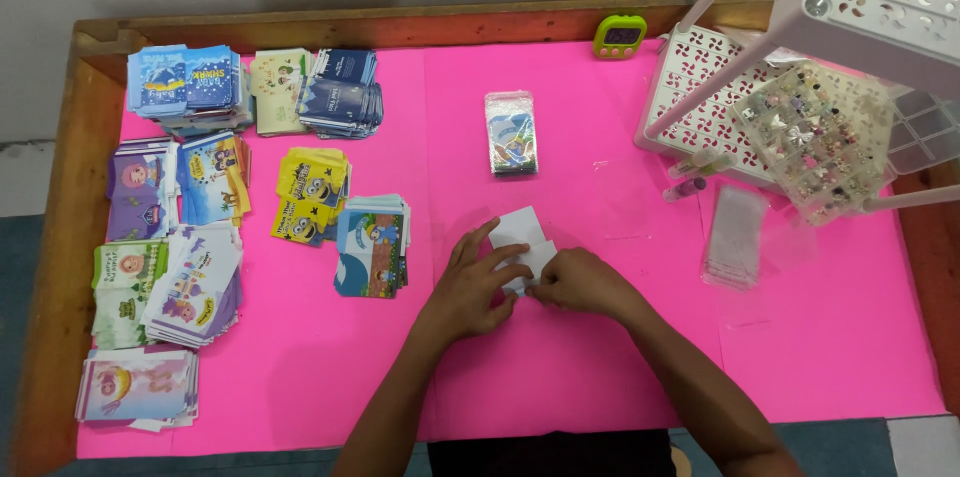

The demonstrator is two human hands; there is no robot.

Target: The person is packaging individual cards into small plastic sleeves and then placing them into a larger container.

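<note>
Your left hand (470, 287) and right hand (580, 282) meet near the middle of the pink table cover (560, 377), both pinching the small white cards (523, 240), which fan out toward 12 o'clock from your fingertips; the fingers of each hand are closed on the cards' lower edge. At 12 o'clock, well apart, lies a clear-wrapped card packet (511, 132); at 9 o'clock, near your left hand, sits a blue-and-green card stack (371, 252), and at 3 o'clock a pile of clear sleeves (735, 235).

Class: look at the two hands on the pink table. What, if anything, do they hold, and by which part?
Both the left hand and right hand grip small white cards at their near, lower edges, flat on the pink table.
</note>
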